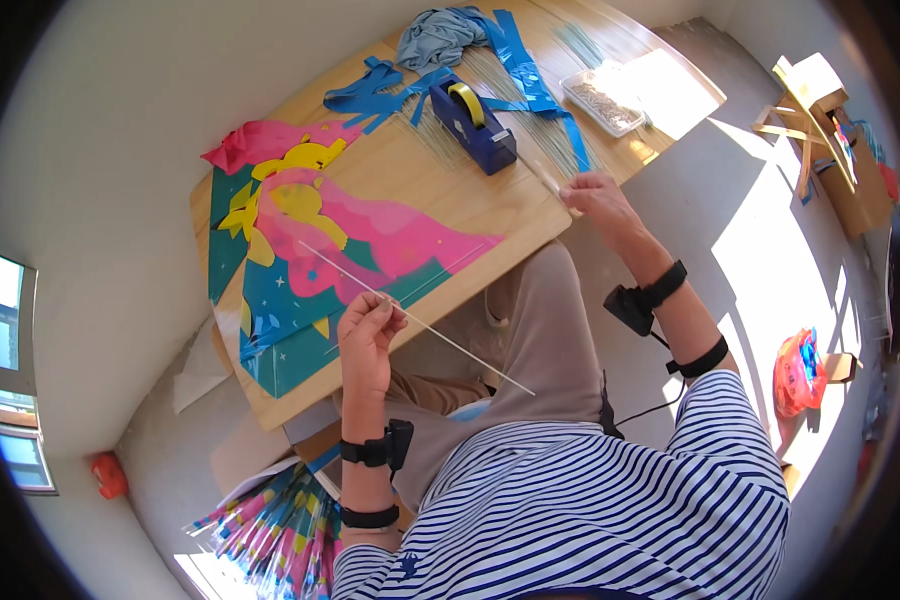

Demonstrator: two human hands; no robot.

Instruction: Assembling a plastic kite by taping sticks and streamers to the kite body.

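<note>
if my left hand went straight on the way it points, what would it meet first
Probably the pink-and-teal sheet on the table; depth is unclear, so the left hand may pass above it.

Head-worn fisheye, looking down, near the table (400,178)

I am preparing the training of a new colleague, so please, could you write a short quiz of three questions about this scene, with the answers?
1. What does the person's left hand hold?
2. True or false: the blue tape dispenser is nearer to the left hand than to the right hand.
3. The roll in this dispenser is: A) red; B) yellow; C) green.

Key:
1. A thin white rod.
2. False: the right hand is nearer, just beyond the end of the dispenser, which stands on the wooden table.
3. B.
</note>
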